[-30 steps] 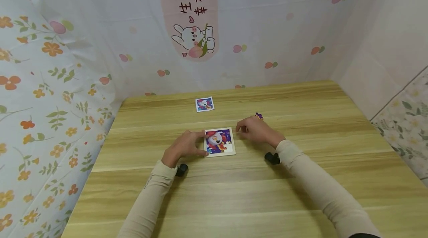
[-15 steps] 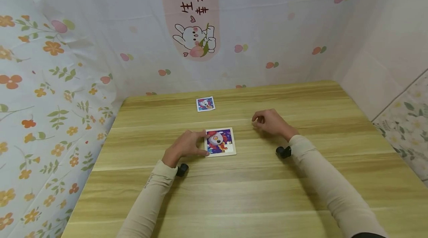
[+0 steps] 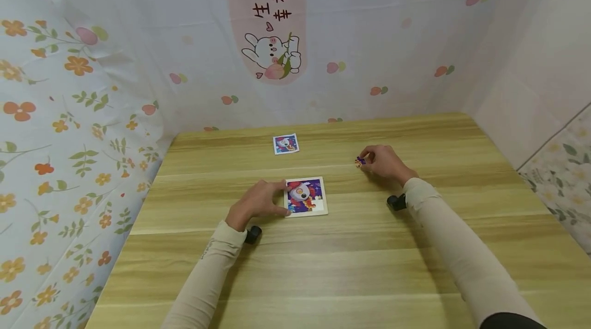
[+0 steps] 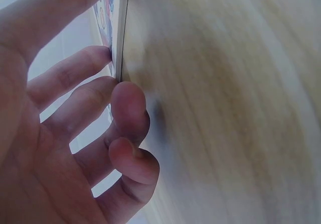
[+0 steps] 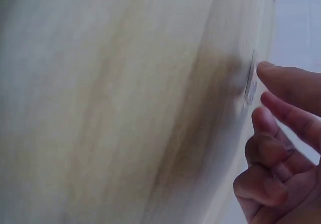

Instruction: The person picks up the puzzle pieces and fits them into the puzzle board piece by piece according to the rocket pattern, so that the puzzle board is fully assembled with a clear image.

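A small square jigsaw puzzle in a pale tray (image 3: 325,200) lies on the table, showing a white cartoon figure on purple. Some of its lower right shows white. My left hand (image 3: 259,199) holds the tray by its left side, thumb at the near corner and fingers at the far one. In the left wrist view, fingertips (image 4: 108,54) meet the tray's edge (image 4: 120,33). To the right, my right hand (image 3: 384,162) pinches at a loose purple and orange puzzle piece (image 3: 359,162), which sits low at the tabletop. The right wrist view shows the piece (image 5: 250,81) edge-on beside the thumb tip.
A small picture card (image 3: 286,144) with the same cartoon lies behind the tray. The wood-grain table (image 3: 295,267) ends at a patterned cloth backdrop (image 3: 369,46). Floral cloth (image 3: 60,165) hangs along the left side.
My right hand has moved away from beside the tray, right and back, to the loose piece, and its fingers have come to it. The left hand stays on the tray.
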`<action>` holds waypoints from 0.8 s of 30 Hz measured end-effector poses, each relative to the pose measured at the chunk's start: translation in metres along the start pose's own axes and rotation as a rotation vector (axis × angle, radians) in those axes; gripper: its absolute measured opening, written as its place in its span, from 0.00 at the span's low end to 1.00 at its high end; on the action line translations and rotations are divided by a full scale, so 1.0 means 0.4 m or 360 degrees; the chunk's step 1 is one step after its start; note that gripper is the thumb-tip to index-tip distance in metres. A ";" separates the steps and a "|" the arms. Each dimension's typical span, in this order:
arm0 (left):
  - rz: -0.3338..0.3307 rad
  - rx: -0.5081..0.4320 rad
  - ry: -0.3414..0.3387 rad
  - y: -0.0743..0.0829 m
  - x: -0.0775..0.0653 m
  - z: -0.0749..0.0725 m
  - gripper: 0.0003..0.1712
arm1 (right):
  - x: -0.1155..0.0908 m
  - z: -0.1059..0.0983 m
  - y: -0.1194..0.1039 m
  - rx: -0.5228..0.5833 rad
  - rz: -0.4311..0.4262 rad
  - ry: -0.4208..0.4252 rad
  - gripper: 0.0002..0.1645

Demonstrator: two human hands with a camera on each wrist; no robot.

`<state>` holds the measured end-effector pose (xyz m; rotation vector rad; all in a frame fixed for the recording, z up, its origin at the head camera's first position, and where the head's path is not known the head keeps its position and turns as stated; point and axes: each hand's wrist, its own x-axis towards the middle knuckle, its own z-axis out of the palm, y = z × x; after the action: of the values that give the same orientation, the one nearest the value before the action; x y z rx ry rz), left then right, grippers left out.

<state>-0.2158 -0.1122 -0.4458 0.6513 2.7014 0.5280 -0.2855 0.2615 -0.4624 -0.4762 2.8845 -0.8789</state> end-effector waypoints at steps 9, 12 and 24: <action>-0.0035 -0.0017 0.0004 -0.004 -0.003 0.004 0.40 | 0.006 0.001 -0.009 -0.0069 0.0063 0.0025 0.17; -0.0027 -0.0013 0.0008 -0.005 -0.002 0.005 0.40 | 0.006 0.003 -0.010 -0.0064 0.0073 0.0042 0.15; 0.0011 0.0021 0.0019 -0.004 -0.002 0.006 0.40 | 0.007 0.017 -0.019 0.0160 0.0112 0.0061 0.04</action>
<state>-0.2147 -0.1132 -0.4485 0.6634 2.7173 0.5177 -0.2848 0.2512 -0.4639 -0.3499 2.8542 -1.0268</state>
